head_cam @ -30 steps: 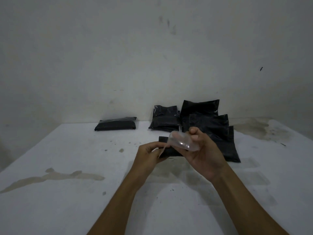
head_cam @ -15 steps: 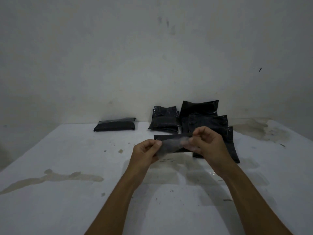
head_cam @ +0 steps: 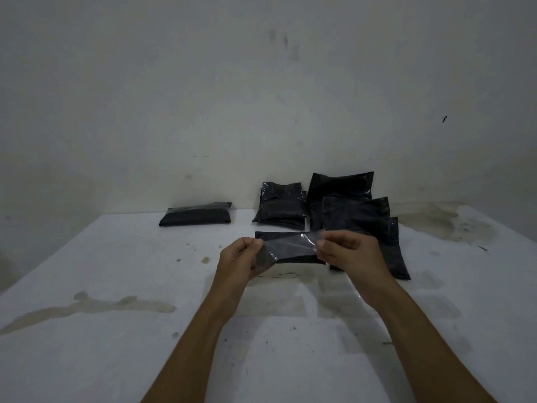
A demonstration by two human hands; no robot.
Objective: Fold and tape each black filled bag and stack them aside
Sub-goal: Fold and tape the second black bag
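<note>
A clear strip of tape (head_cam: 290,246) is stretched between my two hands above the white table (head_cam: 116,286). My left hand (head_cam: 241,261) pinches its left end and my right hand (head_cam: 353,254) pinches its right end. Right behind the strip lies a folded black bag (head_cam: 276,235), partly hidden by the tape and my fingers. One folded black bag (head_cam: 196,214) lies alone at the back left by the wall. Several unfolded black filled bags (head_cam: 356,210) overlap at the back right, with another small pile of black bags (head_cam: 281,209) beside them.
A grey wall (head_cam: 261,97) rises directly behind the table. Brownish stains mark the table at the left (head_cam: 96,306) and the far right corner (head_cam: 436,222). Small dark specks dot the near surface.
The tape, bunched near my right hand a second ago, is now pulled out flat between both hands. My hands moved apart and slightly lower over the folded bag.
</note>
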